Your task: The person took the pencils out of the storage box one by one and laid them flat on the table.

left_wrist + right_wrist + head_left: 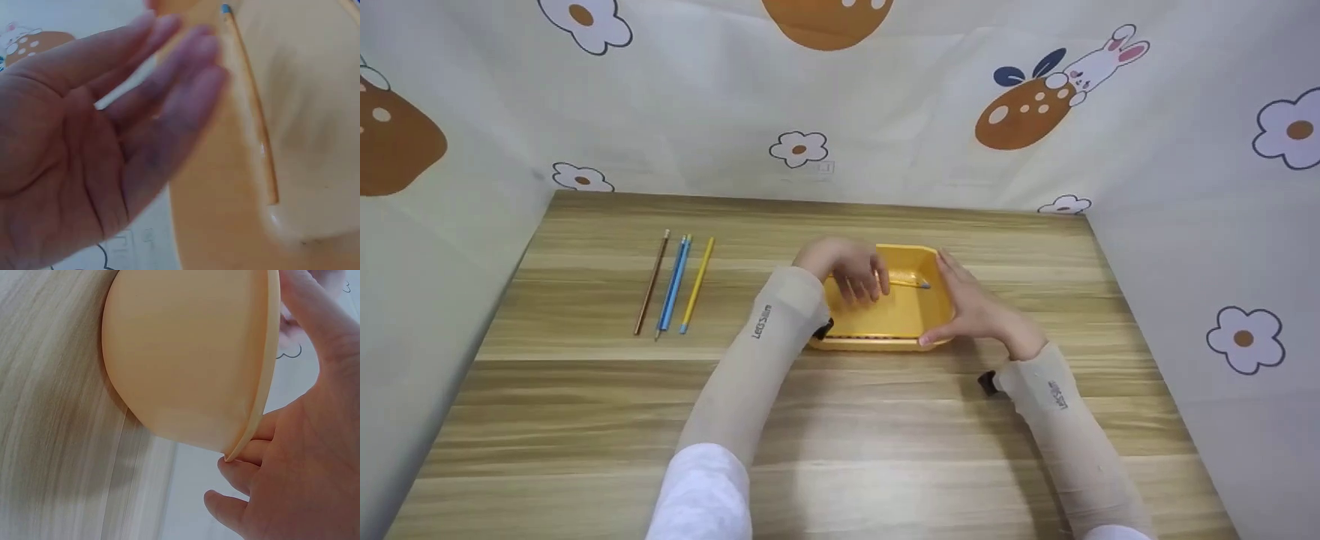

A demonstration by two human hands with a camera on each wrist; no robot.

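A yellow plastic basket (904, 319) stands on the wooden table. Over its left part hovers my left hand (859, 268), fingers loosely bent downward and holding nothing; in the left wrist view its palm (67, 163) is bare. A yellow pencil with a blue end (256, 107) lies inside the basket along the far wall, just beyond that hand's fingertips. My right hand (979, 306) grips the basket's right end, thumb at the near corner and fingers at the far corner. From the right wrist, the fingers touch the rim (267, 377).
Left of the basket, several pencils lie roughly side by side: a brown pencil (652, 281), blue pencils (673, 285) close together, and a yellow pencil (697, 285). A patterned cloth (885, 135) stands behind the table and along both sides.
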